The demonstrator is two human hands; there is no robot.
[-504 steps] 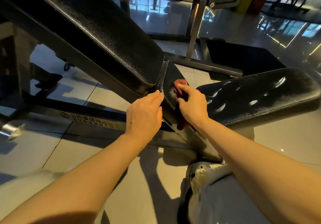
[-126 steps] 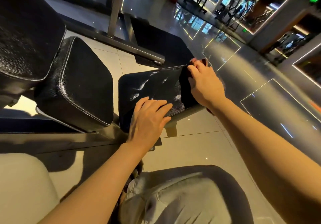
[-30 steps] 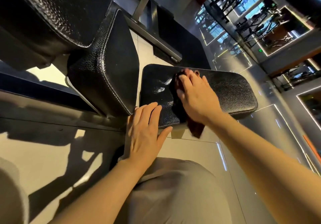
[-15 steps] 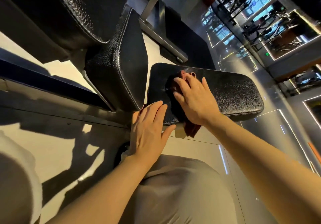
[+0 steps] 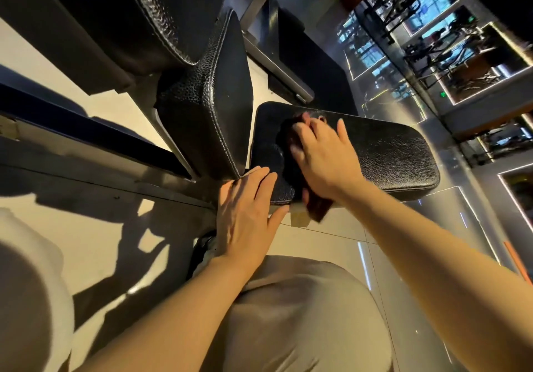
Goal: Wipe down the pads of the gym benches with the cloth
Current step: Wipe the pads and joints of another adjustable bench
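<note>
A: What is differing from half a second ago?

B: The view is sitting a little closer now. The right hand (image 5: 323, 161) is still lying on the cloth (image 5: 315, 207), but its fingers are spreading wider than before, and the little finger is reaching further toward the right of the frame. The left hand (image 5: 245, 216) is staying at the near left corner of the flat pad (image 5: 386, 152).

A: What are the surfaces looking like, from big to small?

B: The tiled floor (image 5: 95, 227) is glossy and pale, with hard shadows lying at the lower left. The back pad (image 5: 138, 11) in the upper left is black and pebbled. The seat pad (image 5: 213, 103) under it is tilting, with a stitched seam along its edge. The flat pad in the centre is a rounded rectangle of the same black grain. The cloth is dark red and soft; one end is hanging over the near edge of the flat pad.

A: How are the hands gripping?

B: The right palm is pressing the cloth flat, the fingers straight and apart. The left fingers are lying straight and together on the pad corner, holding nothing.

A: Where is free room?

B: The right half of the flat pad is lying uncovered.
</note>
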